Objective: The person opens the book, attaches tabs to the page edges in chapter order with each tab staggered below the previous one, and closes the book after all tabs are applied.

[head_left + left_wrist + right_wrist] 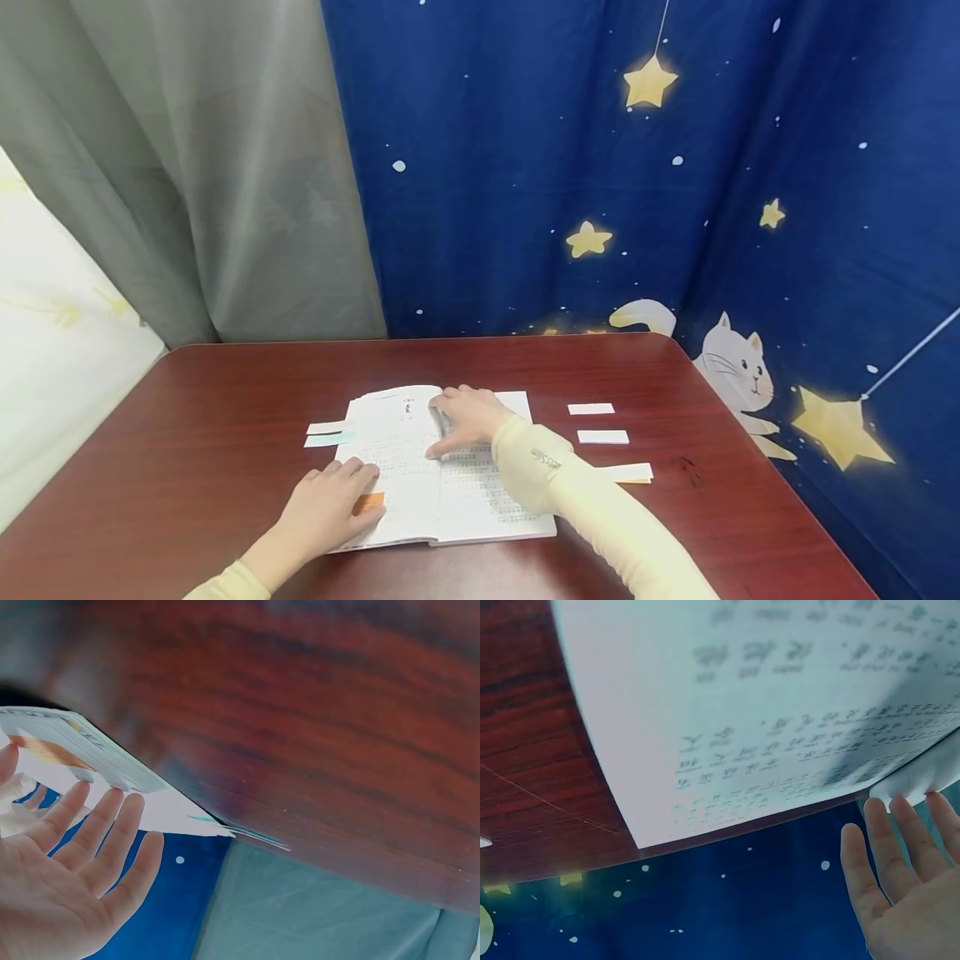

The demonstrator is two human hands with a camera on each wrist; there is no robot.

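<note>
An open book (487,492) with printed pages lies on the table. My left hand (326,504) rests on the left page's lower outer part, fingers extended, beside an orange sticky tab (369,502). In the left wrist view the fingertips of that hand (82,862) touch the page. My right hand (468,417) presses near the book's upper spine, thumb spread from the fingers. In the right wrist view its fingers (885,855) are fairly straight against the page by the fold. A white tab (326,427) and a pale blue tab (324,440) stick out past the left edge.
Right of the book, two white paper strips (603,437) lie on the dark red table (247,417). A third white strip (630,472) with a yellow edge sits by the right sleeve, partly hidden. Behind the table hang a grey curtain (262,208) and a blue star-patterned curtain (487,208).
</note>
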